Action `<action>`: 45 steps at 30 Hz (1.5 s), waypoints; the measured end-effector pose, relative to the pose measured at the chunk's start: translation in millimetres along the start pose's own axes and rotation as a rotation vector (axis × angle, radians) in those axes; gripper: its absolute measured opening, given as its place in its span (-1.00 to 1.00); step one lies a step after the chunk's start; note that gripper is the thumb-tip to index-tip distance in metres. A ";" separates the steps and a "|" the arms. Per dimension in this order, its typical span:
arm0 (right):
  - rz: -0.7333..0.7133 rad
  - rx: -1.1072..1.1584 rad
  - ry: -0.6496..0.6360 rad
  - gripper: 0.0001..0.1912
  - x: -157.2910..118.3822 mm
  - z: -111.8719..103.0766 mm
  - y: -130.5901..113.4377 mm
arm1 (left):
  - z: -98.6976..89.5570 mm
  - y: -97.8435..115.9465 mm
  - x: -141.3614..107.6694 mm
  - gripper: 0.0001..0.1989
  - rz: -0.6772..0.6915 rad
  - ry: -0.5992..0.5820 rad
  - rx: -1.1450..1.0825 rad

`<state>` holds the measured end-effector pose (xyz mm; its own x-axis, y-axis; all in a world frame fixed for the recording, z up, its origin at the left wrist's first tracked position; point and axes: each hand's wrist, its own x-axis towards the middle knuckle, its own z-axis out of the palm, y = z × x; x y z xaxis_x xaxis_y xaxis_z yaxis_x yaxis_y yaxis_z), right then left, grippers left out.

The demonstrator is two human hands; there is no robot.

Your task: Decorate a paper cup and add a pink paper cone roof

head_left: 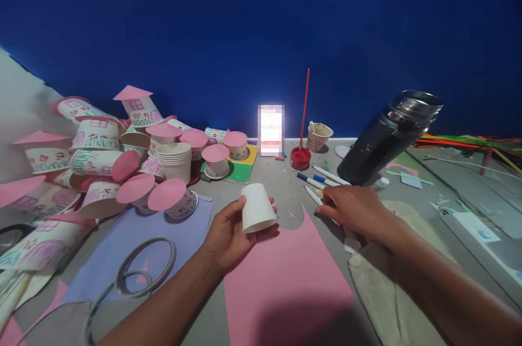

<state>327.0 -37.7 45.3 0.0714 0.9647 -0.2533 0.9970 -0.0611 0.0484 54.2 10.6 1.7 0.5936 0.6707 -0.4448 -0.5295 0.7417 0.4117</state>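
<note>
A plain white paper cup (pixel 258 207), its wide rim toward me, rests in my left hand (pixel 232 232), with the fingers wrapped round it above the pink paper (pixel 285 280). To the right, my right hand (pixel 346 207) is down on the table among several marker pens, its fingers bent together at a white marker (pixel 313 195). What lies under those fingers is partly hidden. Blue-capped markers (pixel 310 180) lie just beyond that hand. A stack of plain cups (pixel 175 161) stands at the left.
Many decorated cups with pink paper roofs (pixel 136 106) crowd the left side. Grey tape rings (pixel 169 267) lie on purple paper (pixel 191 226). A dark flask (pixel 383 139), a red pot (pixel 300 158) with a stick and a cloth (pixel 391 286) are beyond and right.
</note>
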 end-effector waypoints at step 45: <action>-0.377 1.635 -0.175 -0.59 -0.7 41.2 7.5 | -3.9 -2.5 -1.0 -0.57 -0.032 -0.095 0.009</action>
<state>335.7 -49.4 6.1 -0.2713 0.9552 -0.1183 -0.0648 -0.1408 -0.9879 52.5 8.1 -2.0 0.6652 0.6425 -0.3804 -0.5039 0.7623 0.4062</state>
